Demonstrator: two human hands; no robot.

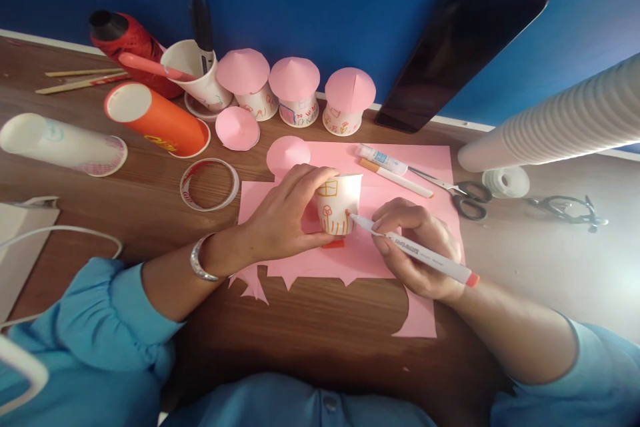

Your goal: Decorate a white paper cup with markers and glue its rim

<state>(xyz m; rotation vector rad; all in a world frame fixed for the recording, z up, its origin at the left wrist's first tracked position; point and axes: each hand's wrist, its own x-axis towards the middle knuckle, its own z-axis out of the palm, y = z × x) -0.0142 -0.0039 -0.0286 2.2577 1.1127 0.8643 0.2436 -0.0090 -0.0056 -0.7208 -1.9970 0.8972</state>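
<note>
My left hand (287, 213) is wrapped round a small white paper cup (340, 203) that stands upside down on a pink paper sheet (380, 253). The cup bears orange and yellow drawings. My right hand (415, 243) grips a white marker (417, 252) with an orange end cap. The marker's tip touches the cup's right side near its lower rim. A small orange cap (333, 244) lies on the sheet just below the cup.
Three decorated cups with pink cone lids (295, 90) stand at the back by the blue wall. Around them are an orange cup (157, 120), a cut ring (209, 183), scissors (463, 195), a glue tube (383, 159), a tall cup stack (560, 120) and a leaning phone (460, 47).
</note>
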